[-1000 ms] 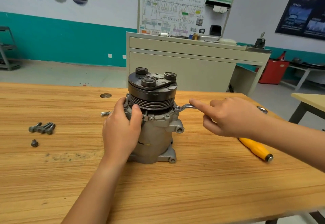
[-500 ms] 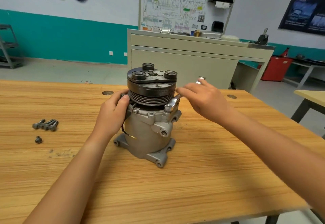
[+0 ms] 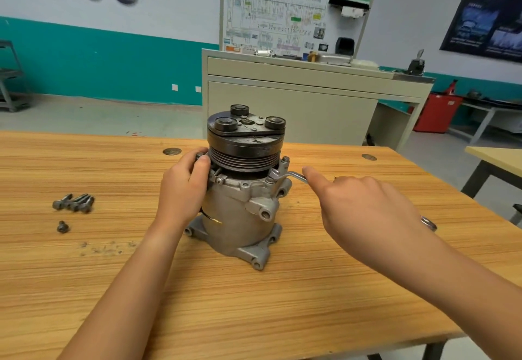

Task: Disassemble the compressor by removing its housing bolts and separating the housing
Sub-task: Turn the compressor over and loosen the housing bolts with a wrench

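Left hand [image 3: 185,187] of mine wraps around the upper flange of the compressor [image 3: 243,190], fingers curled on it just under the black pulley [image 3: 245,144], steadying it upright in the middle of the worktop [image 3: 282,317]. My right hand [image 3: 364,209] is closed over the wrench [image 3: 291,175], index finger stretched along its shaft, the head seated on a housing bolt [image 3: 271,180] at the top right rim. I judge the job partly done: four long bolts [image 3: 74,202] and one short bolt [image 3: 62,226] lie loose, well apart to my left, near some dark grit [image 3: 104,248]. At least this bolt is left, and the housing is not yet split. Nothing blocks the wrench's swing except the pulley's overhang close above.
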A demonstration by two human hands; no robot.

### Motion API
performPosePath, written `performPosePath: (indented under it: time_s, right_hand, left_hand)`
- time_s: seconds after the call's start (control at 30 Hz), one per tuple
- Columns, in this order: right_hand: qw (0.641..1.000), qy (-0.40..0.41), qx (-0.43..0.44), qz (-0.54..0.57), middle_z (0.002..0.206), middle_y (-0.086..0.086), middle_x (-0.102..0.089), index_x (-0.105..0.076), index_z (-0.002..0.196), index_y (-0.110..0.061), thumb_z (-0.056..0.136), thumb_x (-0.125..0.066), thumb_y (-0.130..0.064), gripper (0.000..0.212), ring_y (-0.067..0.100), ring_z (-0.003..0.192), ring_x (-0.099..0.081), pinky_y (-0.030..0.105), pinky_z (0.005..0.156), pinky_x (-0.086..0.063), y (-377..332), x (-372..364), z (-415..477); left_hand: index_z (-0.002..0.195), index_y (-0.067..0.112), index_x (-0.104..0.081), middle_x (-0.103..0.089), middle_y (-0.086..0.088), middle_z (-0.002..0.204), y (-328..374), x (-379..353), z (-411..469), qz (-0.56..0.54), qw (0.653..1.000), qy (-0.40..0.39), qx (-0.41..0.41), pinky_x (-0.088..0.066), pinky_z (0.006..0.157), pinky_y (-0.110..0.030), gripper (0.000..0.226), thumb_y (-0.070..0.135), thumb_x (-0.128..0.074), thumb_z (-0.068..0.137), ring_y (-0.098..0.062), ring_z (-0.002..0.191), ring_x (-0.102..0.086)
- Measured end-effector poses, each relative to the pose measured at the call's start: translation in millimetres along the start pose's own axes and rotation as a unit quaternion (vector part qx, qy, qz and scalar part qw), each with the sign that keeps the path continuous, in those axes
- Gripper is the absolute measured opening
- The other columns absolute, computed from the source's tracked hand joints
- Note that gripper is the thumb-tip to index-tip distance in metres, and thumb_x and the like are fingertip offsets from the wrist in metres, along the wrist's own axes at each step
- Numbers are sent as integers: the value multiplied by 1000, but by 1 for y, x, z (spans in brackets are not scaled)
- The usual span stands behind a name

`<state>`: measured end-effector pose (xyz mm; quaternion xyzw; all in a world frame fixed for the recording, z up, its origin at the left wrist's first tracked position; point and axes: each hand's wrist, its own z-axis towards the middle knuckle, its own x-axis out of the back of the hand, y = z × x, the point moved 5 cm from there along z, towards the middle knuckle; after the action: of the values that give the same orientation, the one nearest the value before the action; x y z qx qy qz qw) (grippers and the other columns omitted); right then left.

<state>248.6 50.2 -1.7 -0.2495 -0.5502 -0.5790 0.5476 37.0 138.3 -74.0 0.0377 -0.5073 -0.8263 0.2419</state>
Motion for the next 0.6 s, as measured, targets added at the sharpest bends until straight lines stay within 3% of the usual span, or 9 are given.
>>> performPosePath:
  time_s: [0.2, 0.3, 0.37, 0.4, 0.5, 0.6]
  right_hand:
    - [995, -86, 28, -49, 66, 2, -35, 1, 145, -1, 84, -36, 5, 72, 14, 49, -25, 28, 39, -19, -23, 16, -2]
    - [992, -126, 18, -7, 96, 11, -48, 3, 141, 10, 87, -33, 7, 66, 20, 62, -31, 28, 39, -23, -38, 18, 2]
    - [988, -151, 31, 1, 124, 20, -42, 4, 140, 13, 92, -30, 2, 60, 21, 65, -30, 28, 41, -28, -50, 15, 2]
    - [988, -154, 34, -4, 129, 23, -37, 5, 139, 14, 92, -24, 2, 56, 19, 64, -32, 28, 41, -29, -54, 13, 1]
    - [993, -104, 46, -32, 110, 21, -47, 8, 137, 16, 77, -8, 13, 62, 18, 67, -49, 26, 37, -28, -58, 9, -2]
    - [993, -40, 82, -68, 74, 10, -36, 3, 140, 11, 84, -25, 12, 62, 16, 48, -35, 24, 33, -23, -46, 5, -4]
  left_hand:
    - [121, 11, -62, -65, -1, 115, -2, -1, 0, 14, 1000, 9, -16, -42, 88, -29, 58, 40, -32, 81, -16, 109, -55]
    - [119, 13, -62, -64, 3, 109, -1, -1, 0, 8, 1000, 14, -18, -40, 82, -27, 55, 40, -32, 81, -13, 103, -54]
    - [118, 14, -63, -63, 6, 106, -1, -2, -1, 4, 1000, 18, -17, -39, 81, -26, 54, 40, -33, 82, -11, 101, -54]
    - [118, 15, -63, -63, 7, 105, -1, -2, -1, 2, 1000, 19, -16, -39, 80, -25, 54, 40, -33, 81, -10, 100, -54]
    - [119, 15, -63, -63, 7, 107, -3, -2, -1, -1, 1000, 23, -10, -40, 80, -24, 55, 41, -33, 81, -8, 100, -53]
    - [120, 15, -62, -65, 2, 112, -4, -1, 0, -11, 1000, 16, -7, -46, 91, -36, 55, 42, -34, 81, -13, 105, -55]
